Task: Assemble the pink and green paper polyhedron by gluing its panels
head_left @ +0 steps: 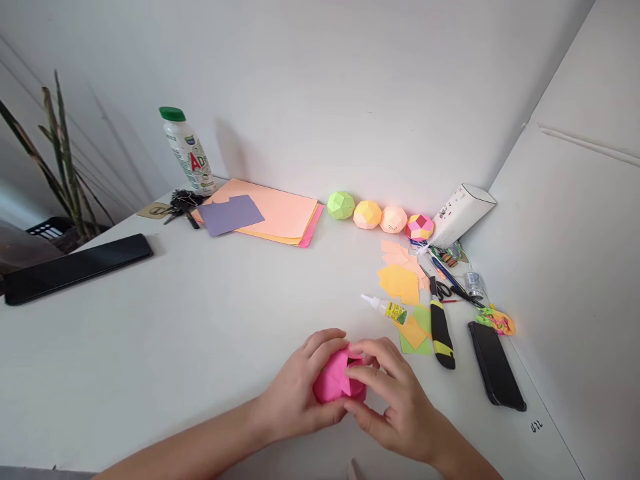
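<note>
together, the left hand (300,387) and right hand (404,403) clasp a pink paper ball (330,380) at the near side of the table (200,333), the right curled beside its dark opening (354,362).

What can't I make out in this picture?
All in the head view:
Pink paper ball: underside and far sides, hidden by itself, the left hand and right hand.
Its opening: inside too dark and small.
Pale object: cut off by the bottom edge.
Nozzled bottle: fine print too small.
</note>
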`<action>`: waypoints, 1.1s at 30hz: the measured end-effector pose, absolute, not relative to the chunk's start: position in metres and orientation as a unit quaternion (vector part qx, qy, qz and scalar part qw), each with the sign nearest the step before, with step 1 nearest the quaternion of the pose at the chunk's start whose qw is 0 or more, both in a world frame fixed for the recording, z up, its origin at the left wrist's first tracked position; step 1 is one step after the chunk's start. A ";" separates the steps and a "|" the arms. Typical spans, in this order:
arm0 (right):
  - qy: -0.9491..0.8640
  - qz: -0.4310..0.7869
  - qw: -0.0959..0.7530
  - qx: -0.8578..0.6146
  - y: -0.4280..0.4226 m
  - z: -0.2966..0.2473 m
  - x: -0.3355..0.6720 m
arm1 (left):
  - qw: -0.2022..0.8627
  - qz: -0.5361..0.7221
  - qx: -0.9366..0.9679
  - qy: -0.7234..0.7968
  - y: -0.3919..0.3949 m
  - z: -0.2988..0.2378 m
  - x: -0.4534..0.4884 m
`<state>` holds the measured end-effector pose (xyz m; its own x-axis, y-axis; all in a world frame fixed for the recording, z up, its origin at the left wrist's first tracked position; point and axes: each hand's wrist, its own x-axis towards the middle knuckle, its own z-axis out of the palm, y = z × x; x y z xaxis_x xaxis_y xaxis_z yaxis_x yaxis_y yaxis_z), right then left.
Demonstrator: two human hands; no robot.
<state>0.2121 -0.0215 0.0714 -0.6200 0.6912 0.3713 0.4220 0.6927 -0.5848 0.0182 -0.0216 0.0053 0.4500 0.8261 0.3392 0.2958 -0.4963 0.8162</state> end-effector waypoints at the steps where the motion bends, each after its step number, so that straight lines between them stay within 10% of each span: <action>1: -0.870 0.229 0.290 -0.328 -0.022 0.072 0.212 | 0.346 0.379 0.778 0.363 -0.022 0.006 0.018; 33: -0.858 0.083 0.310 -0.401 -0.036 0.069 0.202 | 0.300 0.398 0.771 0.397 -0.027 0.005 0.022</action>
